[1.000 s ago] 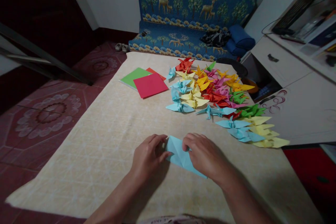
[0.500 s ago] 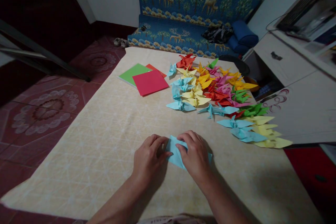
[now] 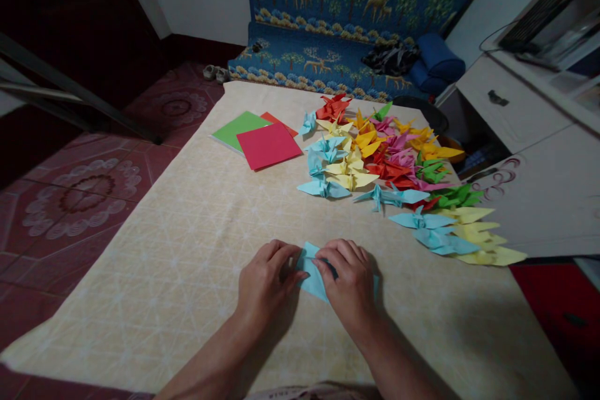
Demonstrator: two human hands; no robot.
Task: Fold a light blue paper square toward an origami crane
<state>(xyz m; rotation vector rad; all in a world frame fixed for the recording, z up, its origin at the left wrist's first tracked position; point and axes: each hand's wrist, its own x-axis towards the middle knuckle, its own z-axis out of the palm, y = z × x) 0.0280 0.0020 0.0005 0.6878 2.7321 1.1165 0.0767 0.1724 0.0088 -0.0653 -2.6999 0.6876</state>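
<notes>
1. Holding is done by two bare hands, the left hand and the right hand, both upon one folded light-blue sheet.
2. The left hand is half curled; its thumb and forefinger tips are spaced apart, and the sheet's left edge is held by them.
3. The right hand is curled more tightly, its thumb and forefinger tips brought near each other on the sheet; the sheet's right part is mostly covered by it.
4. The sheet is laid on one bench, over which one pale patterned tablecloth is spread.
5. Ahead and to the right, paper cranes are massed in light blue, yellow, orange, red, pink and green; an exact count is prevented by overlap.
6. Farther off at the left, three paper squares are overlapped: one crimson square uppermost, one green square and one orange-red square.
7. Beyond the bench, one blue sofa is seen, on which two blue bolsters are placed; two shoes are set on the floor beside it.
</notes>
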